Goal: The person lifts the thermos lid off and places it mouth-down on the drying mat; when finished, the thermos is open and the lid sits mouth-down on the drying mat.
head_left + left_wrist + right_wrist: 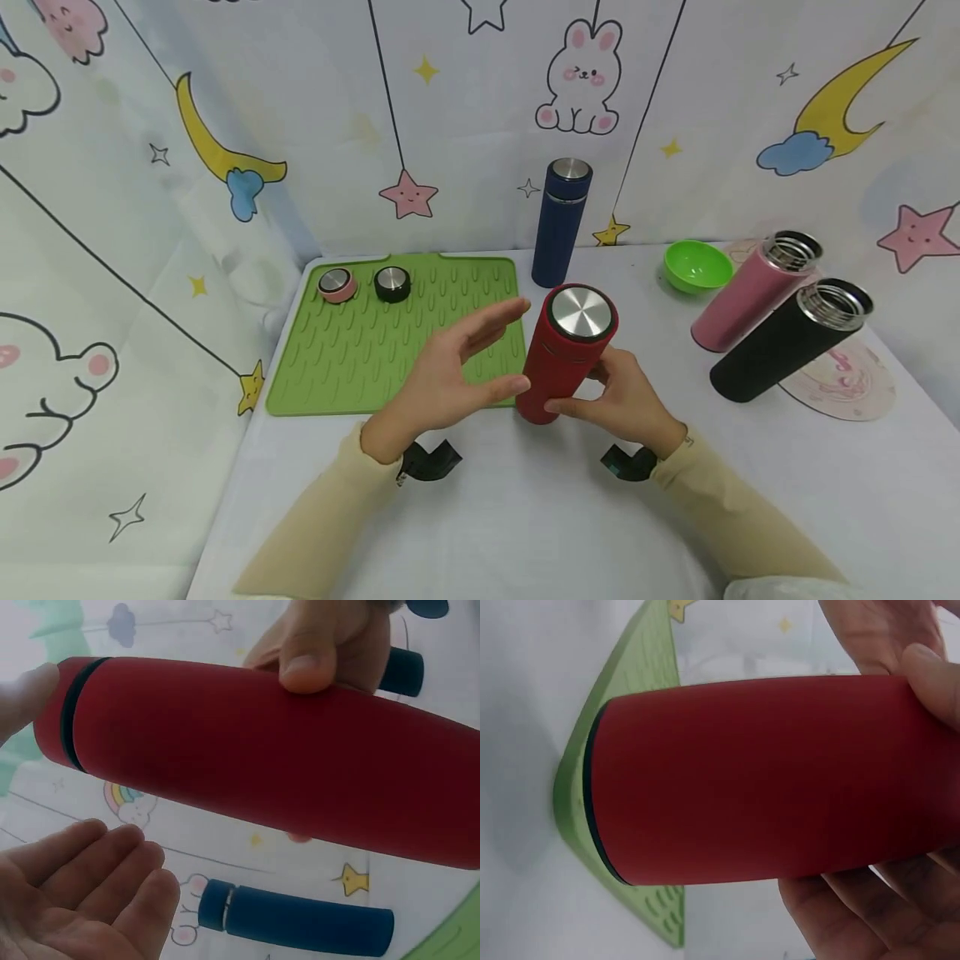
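My right hand (pixel 626 396) grips a red thermos flask (pixel 555 367) low on its side, thumb on the near face. The flask stands roughly upright, its silver-topped lid (pixel 581 312) on; whether its base touches the table I cannot tell. To the left of the flask is my left hand (pixel 457 362), fingers extended and apart from it. In the left wrist view, that hand's thumb (pixel 26 701) lies at the lid's edge, contact unclear, while the fingers (pixel 112 877) stay clear of the flask. The right wrist view shows the fingers of my right hand (pixel 870 907) curled round the red body.
A green drying mat (pixel 337 358) at left bears a pink lid (pixel 337 285) and a black lid (pixel 392 284). Behind stands a capped blue flask (pixel 558 233). At right are a green bowl (pixel 697 267), lidless pink (pixel 742 300) and black (pixel 780 350) flasks, and a round patterned mat (pixel 855 383).
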Demonstrator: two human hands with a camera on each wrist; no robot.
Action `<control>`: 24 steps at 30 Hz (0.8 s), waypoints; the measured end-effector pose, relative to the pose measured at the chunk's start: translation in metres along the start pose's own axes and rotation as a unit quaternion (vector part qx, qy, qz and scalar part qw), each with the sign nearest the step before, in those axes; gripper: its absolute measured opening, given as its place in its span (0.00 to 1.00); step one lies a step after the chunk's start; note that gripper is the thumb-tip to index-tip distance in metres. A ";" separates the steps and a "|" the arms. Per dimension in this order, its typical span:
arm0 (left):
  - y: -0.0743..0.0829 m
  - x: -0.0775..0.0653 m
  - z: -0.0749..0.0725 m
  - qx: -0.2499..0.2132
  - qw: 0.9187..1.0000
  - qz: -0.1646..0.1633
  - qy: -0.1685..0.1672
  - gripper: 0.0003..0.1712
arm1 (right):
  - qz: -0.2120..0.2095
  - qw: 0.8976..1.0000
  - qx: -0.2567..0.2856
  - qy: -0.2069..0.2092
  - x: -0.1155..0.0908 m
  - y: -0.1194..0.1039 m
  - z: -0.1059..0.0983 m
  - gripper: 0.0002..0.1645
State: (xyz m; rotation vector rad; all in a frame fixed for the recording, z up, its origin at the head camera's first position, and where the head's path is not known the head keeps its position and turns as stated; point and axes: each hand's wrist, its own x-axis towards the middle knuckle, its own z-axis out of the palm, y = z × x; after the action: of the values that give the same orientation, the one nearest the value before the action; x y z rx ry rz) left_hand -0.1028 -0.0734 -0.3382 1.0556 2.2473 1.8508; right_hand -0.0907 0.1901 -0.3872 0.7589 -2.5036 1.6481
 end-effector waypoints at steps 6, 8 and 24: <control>0.009 0.006 0.001 -0.057 0.998 0.016 -0.029 0.45 | -0.037 0.998 0.012 -0.041 -0.005 -0.007 0.006 0.38; 0.013 0.007 0.001 -0.071 0.996 0.027 -0.041 0.45 | -0.044 0.997 0.015 -0.056 -0.006 -0.008 0.007 0.38; 0.033 0.006 -0.005 -0.149 0.972 0.048 -0.173 0.54 | -0.074 0.985 0.034 -0.153 -0.014 -0.019 0.018 0.37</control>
State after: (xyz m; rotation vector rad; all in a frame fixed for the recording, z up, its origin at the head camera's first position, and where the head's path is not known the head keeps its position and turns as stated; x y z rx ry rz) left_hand -0.0936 -0.0730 -0.3053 1.3240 1.6941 1.7957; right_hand -0.0666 0.1738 -0.3831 1.2608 -2.5137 1.6852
